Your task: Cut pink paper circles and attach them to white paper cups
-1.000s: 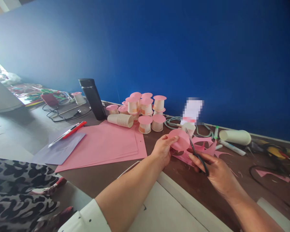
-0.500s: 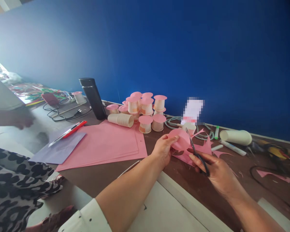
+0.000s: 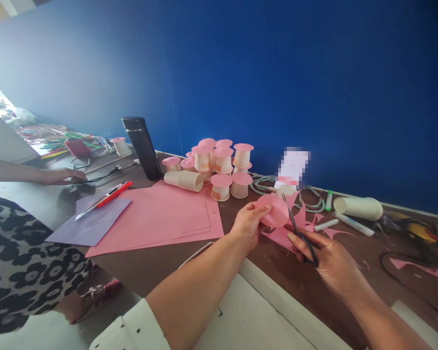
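Note:
My left hand [image 3: 247,224] pinches a round piece of pink paper [image 3: 273,210] that covers a paper cup. My right hand [image 3: 326,260] grips black-handled scissors [image 3: 298,229], whose blades reach up along the right edge of the pink round. Pink offcuts [image 3: 299,226] lie on the brown table just beyond both hands. A cluster of paper cups topped with pink discs [image 3: 221,163] stands farther back, with a sideways stack of plain cups [image 3: 184,180] beside it.
Pink sheets [image 3: 160,216], a lilac sheet [image 3: 93,221] and a red box cutter [image 3: 107,194] lie to the left. A black flask [image 3: 142,147] stands behind. Markers [image 3: 352,223], a white roll [image 3: 357,207] and cables sit right. Another person's hand [image 3: 63,175] reaches in at left.
The other person's arm has come in from the left and now rests by the black cable. The pink strip beside my scissors has lifted and shifted as the blades worked along the round's edge.

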The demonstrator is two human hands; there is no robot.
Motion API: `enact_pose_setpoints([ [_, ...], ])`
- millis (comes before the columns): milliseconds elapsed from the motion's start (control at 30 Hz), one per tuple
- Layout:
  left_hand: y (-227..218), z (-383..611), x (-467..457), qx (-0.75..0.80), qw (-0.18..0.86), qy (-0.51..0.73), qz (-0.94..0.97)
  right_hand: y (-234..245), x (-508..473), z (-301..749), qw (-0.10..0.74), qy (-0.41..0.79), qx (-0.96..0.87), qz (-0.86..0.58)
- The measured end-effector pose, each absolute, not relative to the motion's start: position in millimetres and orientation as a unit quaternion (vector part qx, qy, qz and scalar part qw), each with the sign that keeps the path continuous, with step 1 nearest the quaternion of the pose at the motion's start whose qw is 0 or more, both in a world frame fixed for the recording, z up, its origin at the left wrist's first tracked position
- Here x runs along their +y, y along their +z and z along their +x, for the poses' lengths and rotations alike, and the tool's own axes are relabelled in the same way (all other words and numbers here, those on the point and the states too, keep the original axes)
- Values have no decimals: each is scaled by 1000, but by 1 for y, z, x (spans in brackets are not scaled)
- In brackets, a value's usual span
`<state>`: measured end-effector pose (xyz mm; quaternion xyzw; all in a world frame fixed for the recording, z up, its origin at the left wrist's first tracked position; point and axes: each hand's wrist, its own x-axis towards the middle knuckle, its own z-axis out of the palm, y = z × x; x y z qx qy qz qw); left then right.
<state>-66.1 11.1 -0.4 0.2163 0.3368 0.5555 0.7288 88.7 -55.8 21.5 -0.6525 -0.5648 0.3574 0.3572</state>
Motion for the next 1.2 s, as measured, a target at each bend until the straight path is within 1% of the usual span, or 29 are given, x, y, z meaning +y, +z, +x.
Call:
enact_pose_setpoints([
  [233,-1,-66,12,341,729,553,217,20,-55,88,365,364,-556,-652],
  [567,-2,-66,14,330,751,535,202,15,-51,92,418,345,-511,-667],
  [667,-2,-66,14,333,748,541,189,4,-48,97,456,376,-471,-655],
  [867,-4,-65,11,321,759,527,205,-13,-45,97,548,474,-437,-533],
  [1000,-3,-65,7,319,768,513,214,-8,-47,93,565,502,-428,-496],
  [1200,0,-64,2,318,787,476,232,-4,-47,93,595,501,-394,-490],
])
